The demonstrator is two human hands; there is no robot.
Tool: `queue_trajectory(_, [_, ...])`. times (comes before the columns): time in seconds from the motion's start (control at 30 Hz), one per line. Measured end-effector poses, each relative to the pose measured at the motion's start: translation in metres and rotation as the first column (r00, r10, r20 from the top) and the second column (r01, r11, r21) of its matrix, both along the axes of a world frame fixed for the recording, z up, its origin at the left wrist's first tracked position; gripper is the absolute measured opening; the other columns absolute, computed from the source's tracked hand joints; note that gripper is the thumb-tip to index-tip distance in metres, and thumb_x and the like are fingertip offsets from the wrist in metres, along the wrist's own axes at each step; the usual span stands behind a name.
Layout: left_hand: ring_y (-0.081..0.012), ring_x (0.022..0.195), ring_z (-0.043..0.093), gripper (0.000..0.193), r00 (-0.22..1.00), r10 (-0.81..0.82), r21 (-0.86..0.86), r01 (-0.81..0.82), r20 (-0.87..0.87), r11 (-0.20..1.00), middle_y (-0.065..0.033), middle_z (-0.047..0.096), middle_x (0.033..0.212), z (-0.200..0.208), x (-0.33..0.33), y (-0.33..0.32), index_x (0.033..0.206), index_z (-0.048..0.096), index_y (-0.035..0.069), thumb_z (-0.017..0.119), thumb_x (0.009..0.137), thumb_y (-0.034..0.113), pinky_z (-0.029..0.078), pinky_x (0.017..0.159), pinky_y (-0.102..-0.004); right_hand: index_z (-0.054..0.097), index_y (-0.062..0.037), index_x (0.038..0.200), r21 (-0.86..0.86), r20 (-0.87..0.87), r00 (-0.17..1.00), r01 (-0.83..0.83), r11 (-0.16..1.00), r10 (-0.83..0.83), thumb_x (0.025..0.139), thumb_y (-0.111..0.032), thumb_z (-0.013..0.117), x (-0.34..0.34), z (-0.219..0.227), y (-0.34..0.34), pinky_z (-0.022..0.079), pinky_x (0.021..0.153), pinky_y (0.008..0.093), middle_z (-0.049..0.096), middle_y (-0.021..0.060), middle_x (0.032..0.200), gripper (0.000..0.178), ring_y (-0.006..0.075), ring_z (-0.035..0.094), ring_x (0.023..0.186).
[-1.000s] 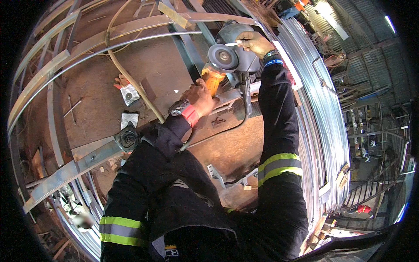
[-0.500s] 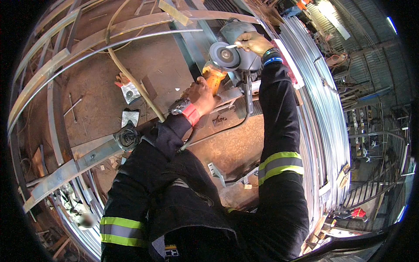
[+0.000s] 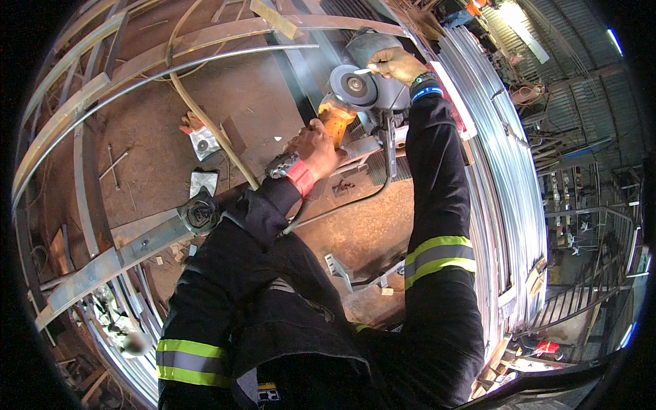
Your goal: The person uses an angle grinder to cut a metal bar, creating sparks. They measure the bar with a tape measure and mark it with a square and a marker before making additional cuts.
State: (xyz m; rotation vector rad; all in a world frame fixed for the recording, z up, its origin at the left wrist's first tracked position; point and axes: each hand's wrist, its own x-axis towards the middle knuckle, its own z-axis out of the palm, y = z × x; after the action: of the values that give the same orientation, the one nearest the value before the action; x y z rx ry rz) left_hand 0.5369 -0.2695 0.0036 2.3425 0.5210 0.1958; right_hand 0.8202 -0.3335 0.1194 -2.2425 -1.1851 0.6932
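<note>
My left hand (image 3: 316, 148) is wrapped around the body of an orange angle grinder (image 3: 336, 123), whose grey disc (image 3: 353, 85) faces up toward me. A thin white stick (image 3: 363, 70), chalk-like in look, is pinched between the fingers of my right hand (image 3: 396, 66). Its tip lies over the upper part of the disc; whether it touches cannot be made out. Behind the disc and under my right hand is a grey rounded shell (image 3: 372, 48). Dark sleeves with yellow-and-grey bands cover both my arms.
Long metal bars (image 3: 225, 33) form a frame at the left and far side. A black rounded device (image 3: 199, 213) rests on a flat bar near my left elbow. Stacked shiny metal profiles (image 3: 502, 157) run along the right. A hose (image 3: 205, 123) crosses the brown floor.
The grinder and both hands have shifted only very slightly to the right. A pale haze shows more over the floor left of the disc. A red-clothed figure at lower right has moved a little.
</note>
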Motion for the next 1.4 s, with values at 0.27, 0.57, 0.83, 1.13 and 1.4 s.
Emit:
queue_trajectory(0.27, [-0.0468,0.108,0.059,0.098,1.000,-0.024,-0.031,0.024,-0.002,0.999,-0.0340,0.058,0.114,0.004,-0.001,0.002,0.131,0.030,-0.018,0.080,0.074,0.045,0.046,0.095,-0.0621,0.073,-0.0009,0.093,0.015,0.022,1.000,-0.013,1.000,0.013,0.089,-0.018,0.073,0.006,-0.005,-0.002,0.034,0.050,0.0248,0.059,-0.0014,0.067,0.017,0.0078,0.045,0.056])
queue_trajectory(0.57, [-0.0470,0.113,0.058,0.096,0.994,-0.006,-0.004,0.006,-0.110,1.000,-0.0336,0.058,0.113,0.008,0.000,0.003,0.132,0.031,-0.016,0.078,0.075,0.045,0.046,0.097,-0.0596,0.072,-0.0018,0.091,-0.028,0.018,1.000,-0.017,0.999,0.017,0.088,-0.017,0.072,-0.007,0.006,0.000,0.036,0.054,0.0242,0.060,-0.0022,0.071,0.015,0.0079,0.046,0.060])
queue_trajectory(0.83, [-0.0410,0.104,0.064,0.087,0.999,0.025,0.085,-0.022,-0.035,0.996,-0.0279,0.063,0.111,0.000,0.000,0.001,0.123,0.037,-0.013,0.080,0.076,0.046,0.052,0.087,-0.0490,0.072,-0.0026,0.090,-0.035,0.028,0.999,-0.013,0.999,0.014,0.087,-0.018,0.072,-0.008,0.006,0.002,0.037,0.055,0.0246,0.060,-0.0022,0.071,0.015,0.0084,0.046,0.060])
queue_trajectory(1.13, [-0.0432,0.109,0.060,0.093,0.999,0.027,0.047,-0.024,-0.046,0.999,-0.0311,0.060,0.115,-0.022,0.011,-0.001,0.128,0.030,-0.016,0.083,0.075,0.039,0.050,0.090,-0.0478,0.072,-0.0032,0.089,-0.064,0.088,0.995,-0.035,0.997,0.040,0.087,-0.018,0.072,-0.004,0.005,0.000,0.037,0.055,0.0248,0.059,-0.0025,0.070,0.015,0.0088,0.046,0.060])
queue_trajectory(1.4, [-0.0421,0.110,0.059,0.100,0.994,0.032,0.110,-0.020,-0.105,0.994,-0.0308,0.059,0.117,-0.010,0.007,-0.002,0.132,0.027,-0.017,0.080,0.076,0.045,0.050,0.091,-0.0477,0.072,-0.0031,0.092,-0.095,0.134,0.989,-0.044,0.994,0.057,0.087,-0.021,0.072,-0.008,0.010,-0.001,0.038,0.056,0.0254,0.059,-0.0011,0.071,0.018,0.0096,0.047,0.061])
